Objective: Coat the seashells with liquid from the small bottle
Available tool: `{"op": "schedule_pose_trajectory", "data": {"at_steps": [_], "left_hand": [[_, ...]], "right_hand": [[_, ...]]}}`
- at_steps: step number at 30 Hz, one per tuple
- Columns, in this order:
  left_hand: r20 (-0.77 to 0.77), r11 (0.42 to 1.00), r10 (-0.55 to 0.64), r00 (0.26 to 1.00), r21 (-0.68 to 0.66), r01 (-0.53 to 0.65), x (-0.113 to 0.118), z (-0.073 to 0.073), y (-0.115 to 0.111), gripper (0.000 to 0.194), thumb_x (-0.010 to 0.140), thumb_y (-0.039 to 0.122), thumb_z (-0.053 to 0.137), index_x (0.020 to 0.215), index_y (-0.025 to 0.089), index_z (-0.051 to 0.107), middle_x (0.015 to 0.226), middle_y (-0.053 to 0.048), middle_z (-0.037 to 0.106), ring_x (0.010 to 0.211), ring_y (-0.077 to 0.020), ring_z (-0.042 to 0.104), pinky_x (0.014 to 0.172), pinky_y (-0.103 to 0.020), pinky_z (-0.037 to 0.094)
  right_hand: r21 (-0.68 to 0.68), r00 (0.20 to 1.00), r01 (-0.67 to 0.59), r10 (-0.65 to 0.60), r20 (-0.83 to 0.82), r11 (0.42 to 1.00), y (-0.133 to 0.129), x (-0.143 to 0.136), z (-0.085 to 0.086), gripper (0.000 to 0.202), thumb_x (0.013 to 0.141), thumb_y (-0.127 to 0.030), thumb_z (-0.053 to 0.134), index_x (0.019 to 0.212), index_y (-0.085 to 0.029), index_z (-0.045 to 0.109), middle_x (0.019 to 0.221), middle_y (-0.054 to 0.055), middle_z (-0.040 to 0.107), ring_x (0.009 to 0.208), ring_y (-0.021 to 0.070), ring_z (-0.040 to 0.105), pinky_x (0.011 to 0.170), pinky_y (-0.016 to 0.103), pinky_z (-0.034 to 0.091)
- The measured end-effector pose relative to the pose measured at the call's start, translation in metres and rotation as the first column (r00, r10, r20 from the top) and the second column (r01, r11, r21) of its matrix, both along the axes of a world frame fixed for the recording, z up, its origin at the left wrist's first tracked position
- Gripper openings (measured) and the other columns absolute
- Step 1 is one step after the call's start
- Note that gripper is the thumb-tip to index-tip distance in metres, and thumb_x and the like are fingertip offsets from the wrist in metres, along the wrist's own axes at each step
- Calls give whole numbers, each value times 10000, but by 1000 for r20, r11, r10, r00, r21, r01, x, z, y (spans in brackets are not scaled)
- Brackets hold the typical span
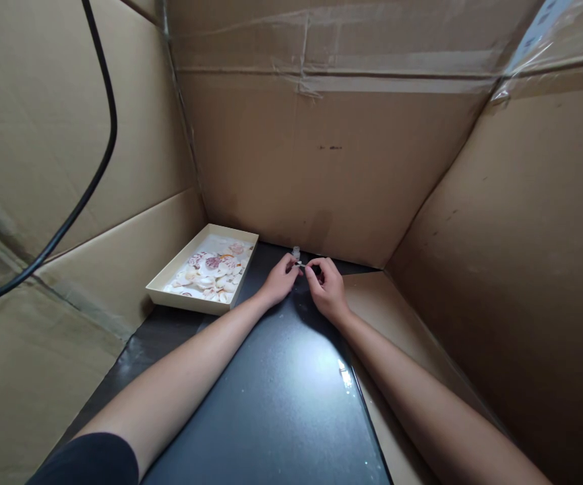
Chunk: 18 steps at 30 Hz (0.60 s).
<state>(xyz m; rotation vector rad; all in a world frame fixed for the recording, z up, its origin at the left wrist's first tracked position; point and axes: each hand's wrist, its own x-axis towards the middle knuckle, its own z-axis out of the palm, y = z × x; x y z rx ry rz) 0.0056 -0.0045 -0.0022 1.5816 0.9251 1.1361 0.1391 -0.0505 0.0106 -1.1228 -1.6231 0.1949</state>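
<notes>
Near the far edge of the dark surface, my left hand (278,280) and my right hand (328,291) meet with fingertips pinched close together. Between them is a small, thin, whitish piece (300,265), too small to name; both hands pinch it. Just behind the fingers stands a small clear container (296,252), like a little bottle, partly hidden by my left hand. To the left of my hands, a shallow cream tray (190,303) holds many seashells (213,283), pale ones and some purplish ones.
Cardboard walls (331,182) enclose the workspace at the back, left and right. A black cable (112,128) hangs along the left wall. Under my arms lies a glossy dark board (271,404), and a flat cardboard piece (372,296) lies to its right.
</notes>
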Motion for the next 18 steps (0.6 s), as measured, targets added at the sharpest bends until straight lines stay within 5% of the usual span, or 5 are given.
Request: {"op": "schedule_pose_trajectory", "data": {"at_steps": [18], "left_hand": [[19,998,39,999,-59,-37,1,1,1,100,857,251,450,790,194,403,690,57,517,384,-24,373,386,-160,272]], "right_hand": [[-24,999,42,-42,2,999,1,1,-1,159,903,-323,465,878,-206,570,837,21,536,670,135,491,643,258,410]]}}
